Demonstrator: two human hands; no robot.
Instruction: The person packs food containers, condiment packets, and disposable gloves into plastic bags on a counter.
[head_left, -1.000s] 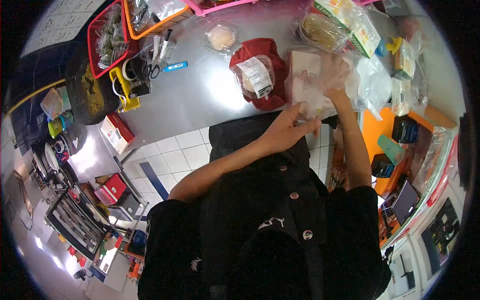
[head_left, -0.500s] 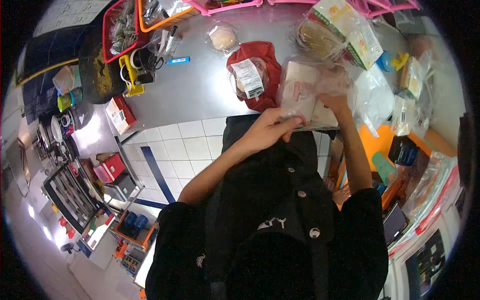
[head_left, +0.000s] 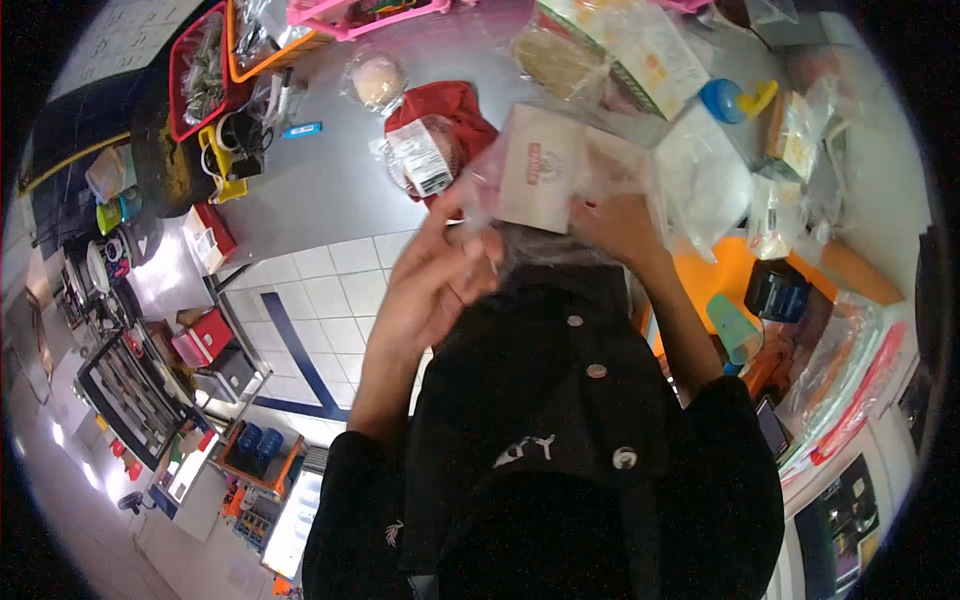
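My left hand is closed on the edge of a clear plastic bag at the front of the steel counter. My right hand reaches inside that bag, its fingers against a stack of white paper napkins with red print. The bag's film blurs part of the right fingers. Just left of the bag lies a red cloth with a clear round pack on it, bearing a white printed label.
Behind are a wrapped round bun, a blue marker, a green-and-white box and a pink basket. A white plastic bag lies on the right. A red-and-white box sits at the left edge.
The view has shifted, so the counter items appear further left. My left hand has turned more upright at the bag's edge. The printed napkins have tilted up within the bag.
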